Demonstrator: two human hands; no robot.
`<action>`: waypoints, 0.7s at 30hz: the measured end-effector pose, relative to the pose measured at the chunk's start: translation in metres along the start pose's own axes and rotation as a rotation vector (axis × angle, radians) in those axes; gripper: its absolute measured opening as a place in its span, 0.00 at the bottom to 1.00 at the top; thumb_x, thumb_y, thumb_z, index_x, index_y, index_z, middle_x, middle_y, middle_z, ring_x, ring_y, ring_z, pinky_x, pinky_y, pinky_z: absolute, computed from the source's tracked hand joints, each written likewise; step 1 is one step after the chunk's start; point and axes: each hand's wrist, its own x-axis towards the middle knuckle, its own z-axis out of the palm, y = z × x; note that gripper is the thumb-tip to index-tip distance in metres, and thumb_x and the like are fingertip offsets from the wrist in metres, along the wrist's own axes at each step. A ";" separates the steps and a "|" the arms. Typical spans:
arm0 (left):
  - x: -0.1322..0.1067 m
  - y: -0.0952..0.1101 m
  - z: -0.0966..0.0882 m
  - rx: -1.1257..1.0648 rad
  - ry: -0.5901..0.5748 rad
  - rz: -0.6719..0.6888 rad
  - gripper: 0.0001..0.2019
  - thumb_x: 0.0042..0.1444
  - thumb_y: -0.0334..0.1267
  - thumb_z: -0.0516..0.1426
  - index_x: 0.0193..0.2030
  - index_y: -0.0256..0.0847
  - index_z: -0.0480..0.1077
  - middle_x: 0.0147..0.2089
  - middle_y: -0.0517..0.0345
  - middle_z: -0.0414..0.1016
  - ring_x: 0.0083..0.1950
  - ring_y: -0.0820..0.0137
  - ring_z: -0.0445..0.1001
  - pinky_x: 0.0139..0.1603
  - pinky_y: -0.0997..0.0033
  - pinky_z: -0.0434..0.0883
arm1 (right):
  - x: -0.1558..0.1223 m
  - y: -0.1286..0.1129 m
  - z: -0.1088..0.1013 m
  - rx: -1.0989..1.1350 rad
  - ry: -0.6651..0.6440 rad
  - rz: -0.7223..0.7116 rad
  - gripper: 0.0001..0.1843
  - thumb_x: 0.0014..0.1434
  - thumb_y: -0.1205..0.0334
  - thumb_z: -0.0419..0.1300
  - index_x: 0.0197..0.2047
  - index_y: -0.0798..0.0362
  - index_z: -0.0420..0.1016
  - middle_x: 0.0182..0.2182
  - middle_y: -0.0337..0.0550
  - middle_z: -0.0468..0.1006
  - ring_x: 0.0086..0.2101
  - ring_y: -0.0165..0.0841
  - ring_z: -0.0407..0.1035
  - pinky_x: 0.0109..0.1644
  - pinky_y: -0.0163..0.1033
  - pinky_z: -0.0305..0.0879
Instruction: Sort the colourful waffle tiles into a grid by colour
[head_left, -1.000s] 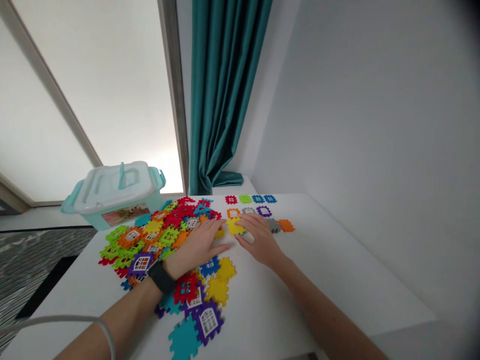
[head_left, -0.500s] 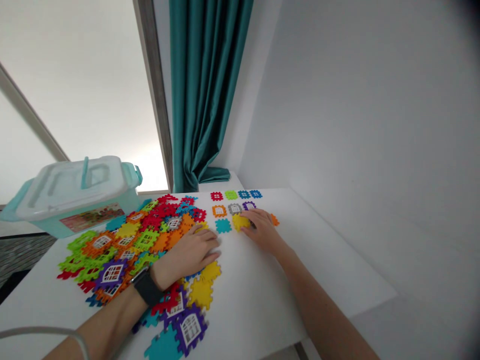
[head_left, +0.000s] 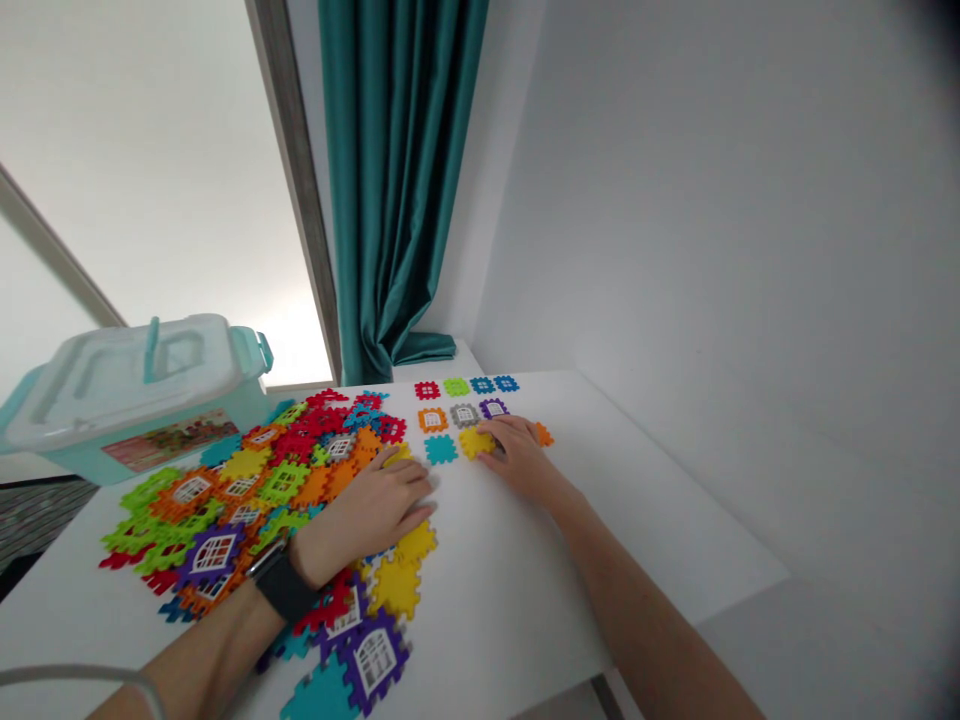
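My right hand is over the nearest row of small tiles, its thumb and index finger curved against the right edge of a yellow toothed plastic building tile. To the left of that tile lies a turquoise one; an orange one is partly covered by my fingers. My left hand, with a dark watch on the wrist, rests palm down on the right side of a pile of mixed interlocking tiles. Its fingers are loosely spread, and another yellow tile shows at their tips.
Behind the nearest row are an orange, a grey and a purple window tile, then a red, a green and two blue tiles. A lidded turquoise box stands at the table's left. A wall borders the right; a green curtain hangs behind.
The view has shifted slightly, so most things sit a little further left. Both hands stay in about the same place against the tiles.
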 end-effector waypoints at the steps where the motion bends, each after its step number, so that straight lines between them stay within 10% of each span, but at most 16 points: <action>1: 0.000 0.000 0.000 0.002 0.001 0.002 0.11 0.70 0.42 0.54 0.52 0.45 0.74 0.53 0.53 0.78 0.58 0.59 0.74 0.69 0.46 0.58 | 0.000 0.000 0.000 0.002 0.002 0.005 0.18 0.58 0.63 0.65 0.52 0.48 0.75 0.55 0.49 0.78 0.57 0.45 0.66 0.64 0.56 0.57; 21: -0.001 0.000 0.006 0.059 0.021 0.027 0.10 0.69 0.43 0.55 0.52 0.43 0.73 0.53 0.52 0.77 0.59 0.58 0.73 0.70 0.47 0.56 | 0.000 0.005 0.003 0.029 -0.003 0.000 0.17 0.59 0.62 0.63 0.52 0.48 0.75 0.55 0.49 0.78 0.57 0.45 0.67 0.65 0.56 0.54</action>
